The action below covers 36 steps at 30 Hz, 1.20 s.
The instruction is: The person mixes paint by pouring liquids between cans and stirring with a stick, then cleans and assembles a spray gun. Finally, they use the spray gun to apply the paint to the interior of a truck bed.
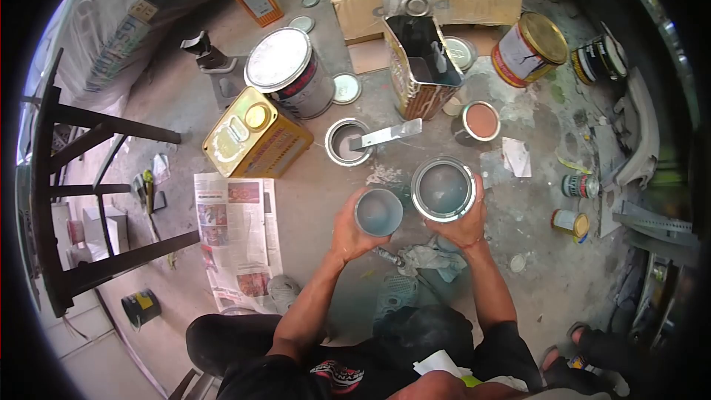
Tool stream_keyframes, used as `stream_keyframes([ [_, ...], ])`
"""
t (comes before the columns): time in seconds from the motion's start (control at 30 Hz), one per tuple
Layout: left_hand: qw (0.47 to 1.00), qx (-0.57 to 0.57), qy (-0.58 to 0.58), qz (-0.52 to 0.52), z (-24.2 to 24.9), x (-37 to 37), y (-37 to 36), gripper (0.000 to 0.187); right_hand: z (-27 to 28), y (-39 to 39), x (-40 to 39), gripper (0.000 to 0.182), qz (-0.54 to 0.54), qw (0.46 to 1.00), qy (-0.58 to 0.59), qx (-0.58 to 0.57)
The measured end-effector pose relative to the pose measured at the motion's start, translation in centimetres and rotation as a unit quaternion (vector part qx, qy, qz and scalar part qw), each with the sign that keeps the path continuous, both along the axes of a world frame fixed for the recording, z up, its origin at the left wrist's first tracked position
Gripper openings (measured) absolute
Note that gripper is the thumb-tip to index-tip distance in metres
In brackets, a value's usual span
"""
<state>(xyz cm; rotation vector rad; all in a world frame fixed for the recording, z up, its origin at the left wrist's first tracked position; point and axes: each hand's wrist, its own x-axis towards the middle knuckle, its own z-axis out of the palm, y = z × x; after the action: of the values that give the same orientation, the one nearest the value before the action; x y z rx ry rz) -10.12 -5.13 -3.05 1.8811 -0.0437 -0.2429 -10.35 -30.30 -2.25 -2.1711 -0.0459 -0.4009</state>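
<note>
My left hand (350, 227) is wrapped round a cup (378, 212) with grey-blue liquid in it. Beside it, my right hand (469, 224) grips an open paint can (444, 190) from its right side; grey paint shows inside its metal rim. Cup and can are held apart, a small gap between them. Just beyond them stands another open can (345, 150) with a flat metal scraper (389, 135) laid across its mouth. A can with brownish-pink contents (481, 120) stands to the right.
A gold rectangular tin (255, 137) and a large white-lidded bucket (280, 59) stand at the left. An opened square tin (421, 78) is behind. Newspaper (237, 241) lies left of my legs. A crumpled rag (437, 261) sits below the can. A dark metal frame (89, 192) stands far left.
</note>
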Motion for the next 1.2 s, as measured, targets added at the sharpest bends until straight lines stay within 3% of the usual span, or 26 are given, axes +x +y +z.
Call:
stream_keyframes([
  [0.17, 0.999, -0.024, -0.038, -0.019, 1.8, 0.3, -2.0, 0.09, 5.7, -2.5, -0.4, 0.118, 0.062, 0.982, -0.113, -0.136],
  [0.23, 0.998, -0.037, 0.022, -0.048, 3.0, 0.6, -2.5, 0.091, 7.2, -2.7, -0.3, 0.115, 0.06, 0.983, -0.116, -0.133],
  [0.33, 0.998, -0.035, -0.036, -0.049, 3.3, 0.2, -3.3, 0.088, 9.6, -2.6, -0.3, 0.111, 0.089, 0.966, -0.146, -0.193],
  [0.8, 0.997, -0.028, -0.049, -0.051, 4.6, -1.4, -2.6, 0.093, 14.9, -2.6, -0.5, 0.109, 0.229, 0.924, -0.085, -0.294],
  [1.2, 0.994, -0.038, -0.095, -0.046, 4.9, -2.1, -3.0, 0.091, 18.2, -1.9, -1.1, 0.114, 0.249, 0.9, -0.059, -0.354],
])
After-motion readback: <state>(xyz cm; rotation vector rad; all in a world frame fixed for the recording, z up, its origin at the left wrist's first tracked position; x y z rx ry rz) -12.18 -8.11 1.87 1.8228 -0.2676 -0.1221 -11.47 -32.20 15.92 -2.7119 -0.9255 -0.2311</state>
